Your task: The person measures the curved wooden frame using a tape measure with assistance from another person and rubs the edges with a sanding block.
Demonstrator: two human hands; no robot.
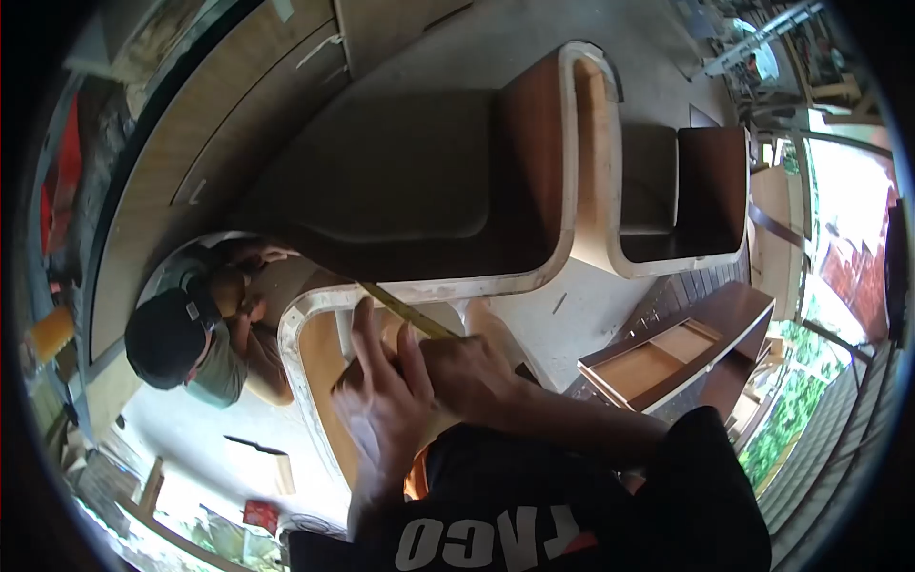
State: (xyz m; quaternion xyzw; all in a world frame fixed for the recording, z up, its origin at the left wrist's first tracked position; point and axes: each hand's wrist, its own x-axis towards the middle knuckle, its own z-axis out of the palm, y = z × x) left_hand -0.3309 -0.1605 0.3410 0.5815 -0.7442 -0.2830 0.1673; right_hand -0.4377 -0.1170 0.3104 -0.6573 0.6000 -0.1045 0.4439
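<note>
My right hand (467, 370) is closed around the lower end of a yellow tape measure (408, 310). The blade slants up and left to the pale edge of a curved wooden furniture piece (457, 289). Just left of it my left hand (381, 393) has its fingers stretched upward, close below that edge and beside the tape. The furniture piece bends in rounded turns, with dark brown faces and a light, rough-looking rim. Part of its lower section lies hidden behind my hands.
Another person in a dark cap (167, 338) crouches at the left, hands near the furniture's end. A long wooden cabinet (219, 124) runs along the upper left. At the right stands a brown drawer unit (681, 353). A dark-bladed tool (255, 445) lies on the pale floor (205, 434).
</note>
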